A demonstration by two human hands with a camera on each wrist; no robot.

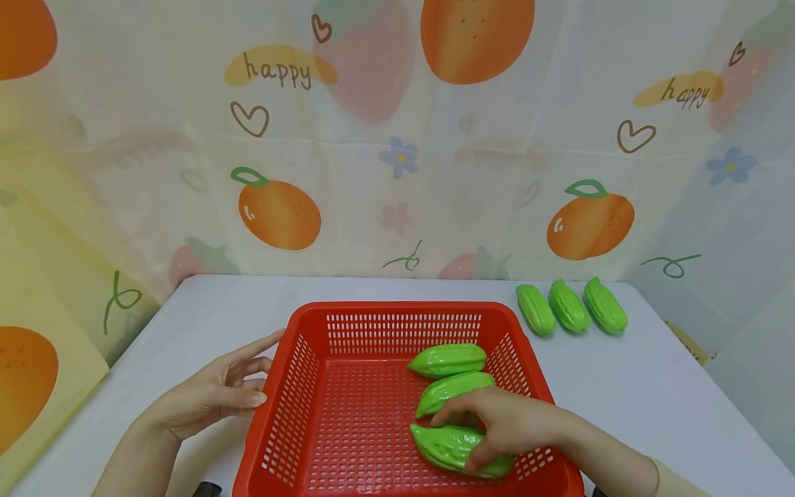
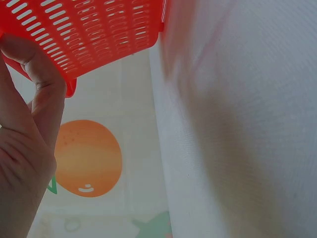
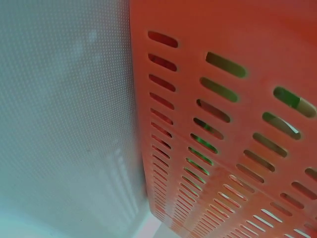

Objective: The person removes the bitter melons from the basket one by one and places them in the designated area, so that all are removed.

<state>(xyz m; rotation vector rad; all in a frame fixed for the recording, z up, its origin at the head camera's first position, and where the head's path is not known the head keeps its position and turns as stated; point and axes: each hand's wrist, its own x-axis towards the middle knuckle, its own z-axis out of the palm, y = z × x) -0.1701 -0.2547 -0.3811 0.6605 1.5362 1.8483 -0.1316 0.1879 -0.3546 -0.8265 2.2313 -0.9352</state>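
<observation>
My right hand [image 1: 506,420] curls its fingers and thumb round the nearest green gourd [image 1: 448,445], at the near right inside the red basket [image 1: 360,428]. Two similar gourds [image 1: 448,360] lie just beyond it, along the basket's right side. My left hand [image 1: 208,395], fingers relaxed and loosely parted, touches the basket's left side from outside. Three further gourds [image 1: 568,306] lie side by side on the desk [image 1: 652,393], far right.

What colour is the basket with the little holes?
The basket is red, best seen in the head view.
</observation>
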